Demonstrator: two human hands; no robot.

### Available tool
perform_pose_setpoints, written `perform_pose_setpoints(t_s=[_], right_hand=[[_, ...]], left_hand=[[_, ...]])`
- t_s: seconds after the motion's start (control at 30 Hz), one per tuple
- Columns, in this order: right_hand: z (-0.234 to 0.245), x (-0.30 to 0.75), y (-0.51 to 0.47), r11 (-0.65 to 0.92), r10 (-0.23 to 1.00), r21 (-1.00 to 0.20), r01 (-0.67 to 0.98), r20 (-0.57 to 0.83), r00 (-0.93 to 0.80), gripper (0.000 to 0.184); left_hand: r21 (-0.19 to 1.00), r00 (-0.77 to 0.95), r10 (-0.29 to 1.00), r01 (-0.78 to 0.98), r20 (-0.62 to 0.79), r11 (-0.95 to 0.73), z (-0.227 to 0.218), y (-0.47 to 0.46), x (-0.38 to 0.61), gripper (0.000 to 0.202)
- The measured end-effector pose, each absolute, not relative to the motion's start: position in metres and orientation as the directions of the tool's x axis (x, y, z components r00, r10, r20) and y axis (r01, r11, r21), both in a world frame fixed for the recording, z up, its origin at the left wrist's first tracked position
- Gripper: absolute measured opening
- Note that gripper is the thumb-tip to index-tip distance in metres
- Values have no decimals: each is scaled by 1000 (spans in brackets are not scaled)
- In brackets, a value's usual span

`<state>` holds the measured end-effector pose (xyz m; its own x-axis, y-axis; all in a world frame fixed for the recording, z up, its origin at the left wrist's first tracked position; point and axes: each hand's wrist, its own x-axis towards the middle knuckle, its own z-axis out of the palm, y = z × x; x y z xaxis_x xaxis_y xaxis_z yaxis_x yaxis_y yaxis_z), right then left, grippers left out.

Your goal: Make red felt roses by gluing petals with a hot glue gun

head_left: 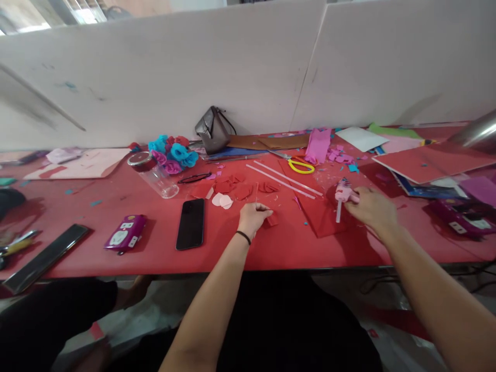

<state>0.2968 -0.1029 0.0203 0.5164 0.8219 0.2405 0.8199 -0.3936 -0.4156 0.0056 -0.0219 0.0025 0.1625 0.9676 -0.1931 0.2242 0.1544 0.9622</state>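
My right hand (pixel 372 209) is closed round the handle of a pink glue gun (pixel 343 192), with a clear glue stick (pixel 338 213) poking down from it. Above the table, my left hand (pixel 252 217) pinches a thin pale stick (pixel 257 191) that points away from me. A small piece of red paper (pixel 273 219) shows at its fingertips; whether they grip it too I cannot tell. Just beyond lie red paper petals (pixel 243 191) and pale pink paper pieces (pixel 222 201). Two long clear glue sticks (pixel 281 180) lie between my hands, near a red paper sheet (pixel 320 217).
Yellow-handled scissors (pixel 301 165) lie farther back. A phone (pixel 190 223), a purple device (pixel 126 233) and a clear jar (pixel 155 178) are on the left, near crepe-paper flowers (pixel 174 154). A grey pouch (pixel 212 132) leans against the partition. Another person's dark-clothed leg (pixel 58 315) is at lower left.
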Motion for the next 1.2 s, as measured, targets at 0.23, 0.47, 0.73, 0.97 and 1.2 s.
perform_pose_setpoints(t_s=[0.23,0.47,0.73,0.97,1.2], right_hand=[[33,231,-146,-87,963,-707,702,120,241,34],[19,178,-154,-110,991,-837,536,-51,124,55],[25,170,-149,-111,993,-819,563,-64,102,51],[26,168,-148,-92,996,-800,593,-77,49,49],[31,165,-147,-67,998,-782,619,-61,30,46]], left_hand=[[879,69,987,467,-145,97,-6,-23,9,3],[844,104,990,535,-96,26,-4,-29,7,5],[855,116,989,518,-94,20,-4,-28,6,5],[850,127,987,527,-97,16,-2,-28,6,5],[862,209,970,506,-127,4,-4,-26,-1,14]])
